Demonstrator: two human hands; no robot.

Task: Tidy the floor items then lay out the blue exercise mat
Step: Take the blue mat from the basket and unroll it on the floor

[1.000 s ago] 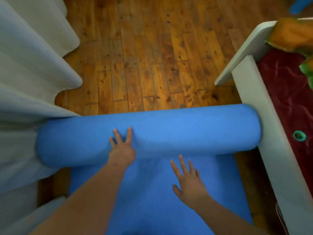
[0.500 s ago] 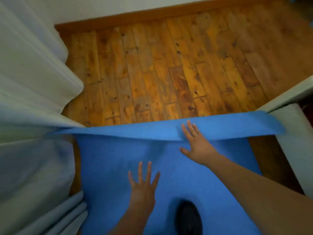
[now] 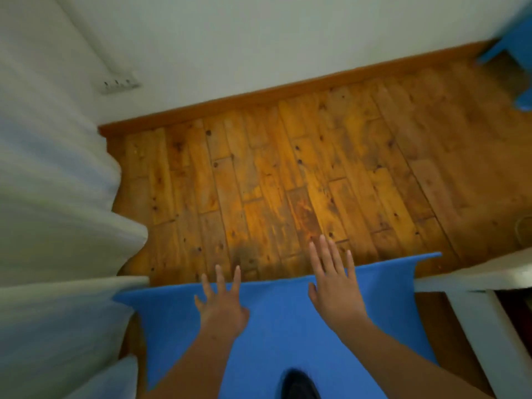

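The blue exercise mat (image 3: 282, 315) lies unrolled on the wooden floor (image 3: 288, 182), its far edge running across the lower part of the head view and its far right corner curled up. My left hand (image 3: 221, 300) lies flat on the mat near that edge with fingers spread. My right hand (image 3: 334, 280) is also flat with fingers straight, its fingertips reaching past the mat's edge over the floor. Neither hand holds anything.
A pale curtain (image 3: 57, 226) hangs along the left, touching the mat's left corner. A white bed frame (image 3: 475, 306) borders the right. A wall with a wooden skirting board (image 3: 259, 99) stands ahead, a blue object (image 3: 515, 47) at the far right. A dark shoe (image 3: 299, 384) rests on the mat.
The roll has been pushed fully open and the mat now lies flat. Both hands have moved forward to its far edge. The view has tilted up to the wall.
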